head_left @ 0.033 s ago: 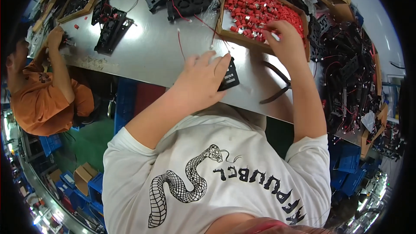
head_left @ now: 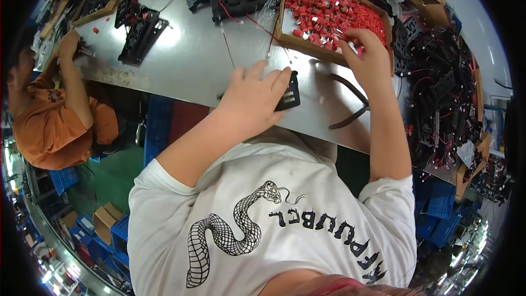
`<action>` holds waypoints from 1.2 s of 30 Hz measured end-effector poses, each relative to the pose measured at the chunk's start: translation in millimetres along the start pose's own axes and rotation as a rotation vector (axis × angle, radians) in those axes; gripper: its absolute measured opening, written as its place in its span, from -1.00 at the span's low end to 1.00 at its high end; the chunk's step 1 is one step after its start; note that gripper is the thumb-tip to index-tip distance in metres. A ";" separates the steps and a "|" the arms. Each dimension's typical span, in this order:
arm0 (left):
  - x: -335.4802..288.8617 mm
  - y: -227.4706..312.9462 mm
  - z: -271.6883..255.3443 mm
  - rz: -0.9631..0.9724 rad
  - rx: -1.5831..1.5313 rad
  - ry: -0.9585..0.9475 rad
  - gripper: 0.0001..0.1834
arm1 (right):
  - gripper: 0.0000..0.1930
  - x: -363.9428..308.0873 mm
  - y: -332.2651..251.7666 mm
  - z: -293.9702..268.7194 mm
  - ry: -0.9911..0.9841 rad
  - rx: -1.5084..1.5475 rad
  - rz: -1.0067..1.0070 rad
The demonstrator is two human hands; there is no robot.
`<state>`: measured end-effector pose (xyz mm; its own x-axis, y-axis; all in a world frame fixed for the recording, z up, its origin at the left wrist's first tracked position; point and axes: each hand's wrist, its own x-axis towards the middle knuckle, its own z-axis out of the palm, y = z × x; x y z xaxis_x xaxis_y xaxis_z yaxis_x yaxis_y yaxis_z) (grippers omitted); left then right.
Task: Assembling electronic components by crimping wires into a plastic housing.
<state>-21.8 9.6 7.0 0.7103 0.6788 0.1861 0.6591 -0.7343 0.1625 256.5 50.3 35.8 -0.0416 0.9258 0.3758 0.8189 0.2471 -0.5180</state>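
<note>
Black plastic part (head_left: 289, 101) is lying on metal desk (head_left: 192, 74), partly covered by left hand (head_left: 255, 96), whose grip is holding it. Right hand (head_left: 366, 50) is leaning over near edge of cardboard box (head_left: 312, 49) of red pieces (head_left: 315, 8), grip narrow; cannot tell whether it is pinching one. Black curved handles (head_left: 353, 90) are lying on desk beside right forearm (head_left: 388, 131).

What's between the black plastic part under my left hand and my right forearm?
The head view shows curved black tool handles on the shiny metal table, plus a small pale speck.
</note>
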 end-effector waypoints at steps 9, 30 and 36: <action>-7.6 -8.3 14.8 -0.152 -0.164 0.092 -0.13 | -0.75 -122.0 -50.9 25.8 -0.182 0.360 0.170; -3.7 4.4 12.6 0.027 -0.486 0.061 -0.19 | -0.63 -142.0 -19.4 54.6 -0.183 0.318 0.154; -5.0 3.2 1.4 -0.046 -0.491 -0.034 -0.20 | -0.65 -134.4 -25.0 53.8 -0.197 0.337 0.028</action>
<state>-22.9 3.8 5.2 0.6964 0.7042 0.1382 0.5010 -0.6149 0.6090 210.9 -64.9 -43.1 -0.1575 0.9626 0.2205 0.5888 0.2708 -0.7616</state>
